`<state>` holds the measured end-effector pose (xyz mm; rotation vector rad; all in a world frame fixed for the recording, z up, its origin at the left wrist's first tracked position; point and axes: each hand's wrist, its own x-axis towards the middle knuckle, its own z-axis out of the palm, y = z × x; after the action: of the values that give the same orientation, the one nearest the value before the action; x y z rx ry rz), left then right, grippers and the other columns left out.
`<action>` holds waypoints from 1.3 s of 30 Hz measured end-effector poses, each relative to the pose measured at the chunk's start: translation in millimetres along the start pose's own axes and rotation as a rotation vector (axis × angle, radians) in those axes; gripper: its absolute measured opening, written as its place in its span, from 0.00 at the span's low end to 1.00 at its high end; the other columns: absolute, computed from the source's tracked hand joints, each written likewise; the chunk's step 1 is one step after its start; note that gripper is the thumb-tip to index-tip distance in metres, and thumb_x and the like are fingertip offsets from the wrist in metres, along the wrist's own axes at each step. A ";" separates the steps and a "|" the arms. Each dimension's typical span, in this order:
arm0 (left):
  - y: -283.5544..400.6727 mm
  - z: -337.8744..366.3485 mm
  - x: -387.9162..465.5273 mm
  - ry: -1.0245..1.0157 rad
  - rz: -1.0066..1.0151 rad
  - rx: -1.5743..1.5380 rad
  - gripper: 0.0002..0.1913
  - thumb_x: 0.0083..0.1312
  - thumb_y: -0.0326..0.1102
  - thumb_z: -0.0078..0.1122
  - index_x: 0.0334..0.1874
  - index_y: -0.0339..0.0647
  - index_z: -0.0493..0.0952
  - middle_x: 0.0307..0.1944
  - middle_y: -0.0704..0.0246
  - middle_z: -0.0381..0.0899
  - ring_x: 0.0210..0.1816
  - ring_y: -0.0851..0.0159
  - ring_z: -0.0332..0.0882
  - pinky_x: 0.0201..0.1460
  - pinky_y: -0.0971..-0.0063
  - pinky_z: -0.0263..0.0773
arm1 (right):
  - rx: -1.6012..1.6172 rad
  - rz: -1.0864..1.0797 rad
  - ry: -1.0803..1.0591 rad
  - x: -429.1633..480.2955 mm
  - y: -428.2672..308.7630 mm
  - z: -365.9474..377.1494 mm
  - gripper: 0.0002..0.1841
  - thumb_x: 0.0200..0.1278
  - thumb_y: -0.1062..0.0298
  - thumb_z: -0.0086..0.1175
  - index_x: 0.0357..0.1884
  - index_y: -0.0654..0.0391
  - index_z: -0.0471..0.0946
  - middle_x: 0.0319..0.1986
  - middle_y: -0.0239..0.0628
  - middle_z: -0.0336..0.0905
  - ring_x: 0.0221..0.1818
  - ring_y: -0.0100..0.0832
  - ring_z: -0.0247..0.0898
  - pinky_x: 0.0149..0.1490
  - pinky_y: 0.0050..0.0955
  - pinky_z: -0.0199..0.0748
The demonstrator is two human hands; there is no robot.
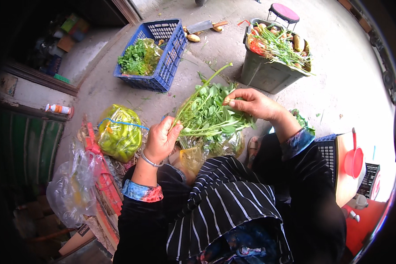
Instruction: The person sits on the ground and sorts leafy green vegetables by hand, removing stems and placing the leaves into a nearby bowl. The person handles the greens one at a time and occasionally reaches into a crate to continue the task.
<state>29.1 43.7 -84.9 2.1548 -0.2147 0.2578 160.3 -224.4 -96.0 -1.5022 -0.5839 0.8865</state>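
My left hand (161, 140), with a bangle at the wrist, grips the stem ends of several leafy green stalks (198, 95). One long stem rises from it toward the upper right. My right hand (262, 104) is at the right side of the leaves, thumb and forefinger pinched on a small pale plant piece (228, 100). Behind and below the stalks lie more leafy greens (217, 95), partly hidden by what I hold. A clear plastic bag (191, 158) with a yellowish tint lies under them, between my knees.
Ahead stand a blue plastic crate (175, 49) of greens and a grey bin (260, 71) heaped with vegetable scraps. A cleaver (199, 27) rests near some potatoes (193, 38). At left sits a bag of green peppers (120, 142); at right, a red dipper (353, 163). A pink-topped stool (284, 12) stands behind.
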 end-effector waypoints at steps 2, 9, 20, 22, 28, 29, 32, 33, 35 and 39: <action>0.8 2.6 0.8 -0.045 -0.016 -0.012 0.06 0.62 0.32 0.54 0.32 0.36 0.71 0.16 0.61 0.70 0.17 0.60 0.70 0.21 0.73 0.63 | -0.164 -0.088 -0.077 4.5 -1.0 12.5 0.14 0.60 0.61 0.54 0.43 0.60 0.76 0.32 0.30 0.78 0.35 0.19 0.69 0.43 0.19 0.68; 1.5 8.1 3.4 -0.174 -0.046 0.032 0.07 0.60 0.33 0.57 0.33 0.37 0.71 0.16 0.61 0.72 0.18 0.56 0.72 0.21 0.71 0.64 | -0.462 -0.123 -0.187 10.0 -16.8 22.9 0.17 0.58 0.53 0.55 0.36 0.59 0.79 0.29 0.38 0.79 0.33 0.31 0.74 0.40 0.27 0.70; -13.4 12.1 2.0 -0.243 -0.191 -0.236 0.11 0.56 0.35 0.63 0.33 0.36 0.72 0.21 0.67 0.75 0.24 0.76 0.69 0.28 0.79 0.67 | -0.276 0.112 -0.464 9.1 -4.6 24.5 0.19 0.57 0.50 0.55 0.35 0.59 0.80 0.24 0.29 0.78 0.30 0.22 0.69 0.38 0.24 0.68; -12.1 10.8 2.1 -0.310 -0.235 -0.245 0.11 0.55 0.33 0.65 0.31 0.36 0.73 0.23 0.70 0.76 0.26 0.79 0.69 0.30 0.81 0.67 | -0.226 0.192 -0.540 11.8 2.1 25.8 0.15 0.59 0.55 0.54 0.38 0.57 0.80 0.27 0.26 0.78 0.32 0.19 0.68 0.41 0.22 0.67; -6.3 -3.5 5.2 -0.574 -0.336 -0.346 0.08 0.54 0.30 0.65 0.26 0.34 0.75 0.22 0.76 0.74 0.28 0.82 0.66 0.30 0.84 0.65 | 0.006 0.192 -0.502 13.9 19.0 27.6 0.12 0.63 0.64 0.50 0.41 0.61 0.77 0.35 0.27 0.77 0.41 0.20 0.67 0.50 0.20 0.63; -6.8 -3.8 5.4 -0.598 -0.317 -0.375 0.08 0.55 0.30 0.64 0.26 0.34 0.75 0.22 0.77 0.73 0.28 0.82 0.66 0.30 0.84 0.65 | 0.023 0.208 -0.486 13.7 20.4 28.3 0.11 0.62 0.64 0.49 0.41 0.61 0.76 0.36 0.28 0.77 0.42 0.20 0.67 0.51 0.20 0.63; -11.0 2.5 5.5 -0.507 -0.369 -0.441 0.08 0.56 0.31 0.63 0.26 0.34 0.75 0.21 0.79 0.71 0.26 0.82 0.64 0.28 0.84 0.63 | 0.070 0.172 -0.516 14.5 22.1 34.9 0.12 0.62 0.65 0.48 0.42 0.62 0.74 0.39 0.30 0.76 0.45 0.21 0.67 0.53 0.20 0.61; -12.9 4.3 5.5 -0.506 -0.377 -0.436 0.08 0.56 0.32 0.63 0.26 0.34 0.75 0.21 0.79 0.70 0.26 0.82 0.63 0.27 0.83 0.62 | 0.076 0.149 -0.521 14.4 21.7 37.1 0.13 0.62 0.65 0.48 0.43 0.62 0.74 0.39 0.30 0.76 0.46 0.21 0.66 0.53 0.20 0.61; -16.6 6.5 6.4 -0.501 -0.402 -0.412 0.08 0.57 0.32 0.62 0.27 0.34 0.75 0.20 0.80 0.68 0.25 0.82 0.61 0.26 0.83 0.60 | 0.155 0.145 -0.474 13.8 19.3 39.7 0.12 0.60 0.63 0.52 0.41 0.60 0.75 0.36 0.29 0.76 0.41 0.20 0.66 0.49 0.20 0.63; -21.3 9.8 7.5 -0.443 -0.451 -0.427 0.10 0.58 0.33 0.62 0.25 0.35 0.74 0.19 0.80 0.67 0.24 0.82 0.60 0.25 0.83 0.59 | -0.072 0.098 -0.380 11.7 13.2 40.1 0.17 0.57 0.62 0.59 0.44 0.61 0.72 0.34 0.28 0.75 0.38 0.19 0.66 0.45 0.20 0.64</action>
<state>42.7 47.0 -105.2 1.7482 -0.0233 -0.4886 133.0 -193.1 -110.0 -1.4439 -0.8303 1.2521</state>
